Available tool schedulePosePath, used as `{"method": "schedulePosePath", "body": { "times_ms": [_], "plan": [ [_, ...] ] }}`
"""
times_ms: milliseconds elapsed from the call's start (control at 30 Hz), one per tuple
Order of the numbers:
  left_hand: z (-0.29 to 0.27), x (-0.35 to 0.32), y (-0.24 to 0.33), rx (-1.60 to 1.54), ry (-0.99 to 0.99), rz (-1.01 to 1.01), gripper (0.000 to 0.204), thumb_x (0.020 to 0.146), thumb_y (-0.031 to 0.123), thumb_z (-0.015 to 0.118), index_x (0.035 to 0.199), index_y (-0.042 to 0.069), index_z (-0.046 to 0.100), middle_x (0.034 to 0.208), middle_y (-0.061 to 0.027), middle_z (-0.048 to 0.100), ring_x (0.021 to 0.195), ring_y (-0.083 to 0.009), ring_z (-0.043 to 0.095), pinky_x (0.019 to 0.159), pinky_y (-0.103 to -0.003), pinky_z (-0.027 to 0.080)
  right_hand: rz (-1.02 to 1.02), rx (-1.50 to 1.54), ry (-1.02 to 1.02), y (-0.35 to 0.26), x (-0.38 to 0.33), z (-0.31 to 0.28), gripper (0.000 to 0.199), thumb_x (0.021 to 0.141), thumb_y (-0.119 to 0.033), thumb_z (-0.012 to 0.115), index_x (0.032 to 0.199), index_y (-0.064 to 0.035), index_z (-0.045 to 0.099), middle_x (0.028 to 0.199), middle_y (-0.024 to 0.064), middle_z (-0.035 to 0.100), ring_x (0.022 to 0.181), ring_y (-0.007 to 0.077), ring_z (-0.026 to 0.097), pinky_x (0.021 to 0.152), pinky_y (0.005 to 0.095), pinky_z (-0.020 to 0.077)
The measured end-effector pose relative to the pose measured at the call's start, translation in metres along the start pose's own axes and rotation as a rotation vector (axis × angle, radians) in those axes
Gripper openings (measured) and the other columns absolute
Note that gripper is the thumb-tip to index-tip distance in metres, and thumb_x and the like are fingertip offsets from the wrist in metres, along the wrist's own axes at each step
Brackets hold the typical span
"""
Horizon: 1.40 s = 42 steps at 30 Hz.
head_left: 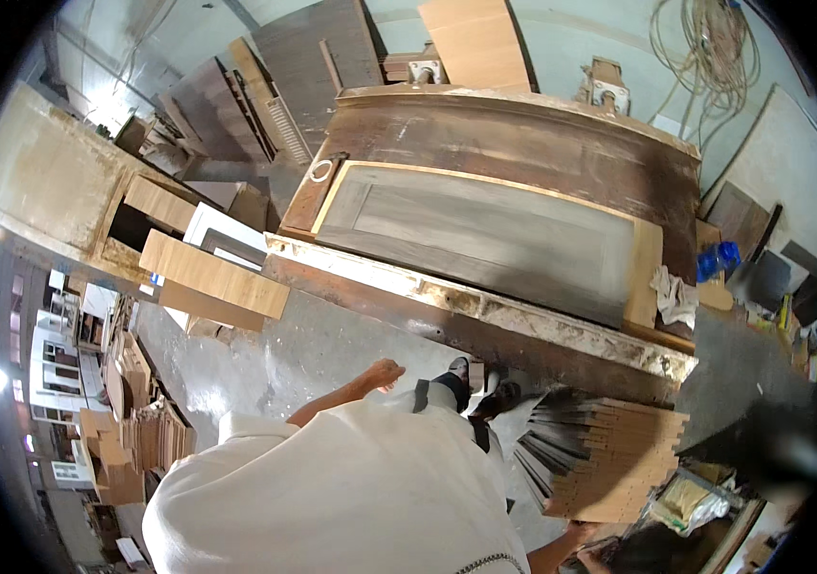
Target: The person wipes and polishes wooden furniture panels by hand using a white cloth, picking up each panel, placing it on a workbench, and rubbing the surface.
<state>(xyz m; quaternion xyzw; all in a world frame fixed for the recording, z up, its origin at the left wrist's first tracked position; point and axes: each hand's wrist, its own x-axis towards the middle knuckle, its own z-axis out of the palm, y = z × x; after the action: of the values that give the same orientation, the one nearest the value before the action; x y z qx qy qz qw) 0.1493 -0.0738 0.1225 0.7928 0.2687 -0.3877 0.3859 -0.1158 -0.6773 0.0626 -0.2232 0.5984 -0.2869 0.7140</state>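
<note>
My left hand (pixel 385 374) hangs empty, fingers loosely curled; right hand (pixel 578 534) is at the near edge of the brown board stack (pixel 619 459), right of my shoes (pixel 499 398), can't tell if gripping. Boards look stiff, likely heavy together; best lifted singly by both ends.

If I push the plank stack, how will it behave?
The stack probably slips apart piece by piece: its ends are staggered and no strap shows. Likely heavy as a whole, with many pieces piled close. Single planks look stiff: none visibly sags.
</note>
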Motion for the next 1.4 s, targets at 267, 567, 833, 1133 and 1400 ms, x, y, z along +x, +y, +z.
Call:
{"method": "schedulePosePath", "body": {
  "times_ms": [267,567,833,1133,1400],
  "plan": [
    [-0.021,0.045,0.041,-0.16,-0.069,0.152,0.043,0.088,0.043,0.054,0.091,0.0,0.06,0.076,-0.0117,0.063,0.062,-0.0204,0.062,0.054,-0.034,0.055,-0.138,-0.037,0.015,-0.01,-0.083,0.029,0.062,0.095,-0.045,0.036,0.144,-0.0072,0.024,0.148,0.0132,0.027,0.135,0.0319,0.026,0.109,0.0434,0.0265],
    [0.027,-0.09,0.253,0.558,-1.025,0.972,0.053,0.088,0.044,0.06,0.118,0.001,0.055,0.105,-0.0157,0.061,0.1,-0.025,0.057,0.087,-0.035,0.044,-0.648,-0.006,0.146,-0.083,-0.352,0.107,0.062,0.096,-0.042,0.036,0.144,-0.0056,0.023,0.148,0.0153,0.025,0.136,0.0321,0.024,0.11,0.0439,0.025],
    [0.09,-0.235,0.245,-0.19,-1.613,1.829,0.099,0.072,0.057,0.07,0.143,0.007,0.021,0.144,-0.0242,0.024,0.133,-0.0366,0.028,0.106,-0.043,0.031,-0.938,-0.135,-1.112,-0.14,-0.618,0.237,0.07,0.096,-0.04,0.039,0.144,0.0027,0.01,0.148,0.0248,0.015,0.138,0.0338,0.017,0.113,0.0458,0.0188],
    [-0.095,-0.185,0.29,-1.205,-1.617,0.467,0.053,0.085,0.036,0.066,0.126,0.008,0.048,0.129,-0.0037,0.05,0.119,-0.0171,0.045,0.103,-0.039,0.034,-1.86,-0.883,0.526,-0.032,-0.595,0.275,0.05,0.095,-0.037,0.047,0.126,0.0015,0.051,0.125,0.0161,0.055,0.112,0.0249,0.055,0.096,0.039,0.0414],
    [-0.175,-0.054,0.228,-0.823,-0.576,1.246,0.045,0.096,0.025,0.048,0.132,-0.001,0.039,0.132,-0.0091,0.045,0.122,-0.0154,0.038,0.106,-0.036,0.033,-0.852,-1.354,0.886,-0.05,-0.444,0.166,0.045,0.09,-0.04,0.051,0.103,0.0024,0.059,0.095,0.019,0.06,0.083,0.0355,0.057,0.071,0.0474,0.0489]
  ]
}}
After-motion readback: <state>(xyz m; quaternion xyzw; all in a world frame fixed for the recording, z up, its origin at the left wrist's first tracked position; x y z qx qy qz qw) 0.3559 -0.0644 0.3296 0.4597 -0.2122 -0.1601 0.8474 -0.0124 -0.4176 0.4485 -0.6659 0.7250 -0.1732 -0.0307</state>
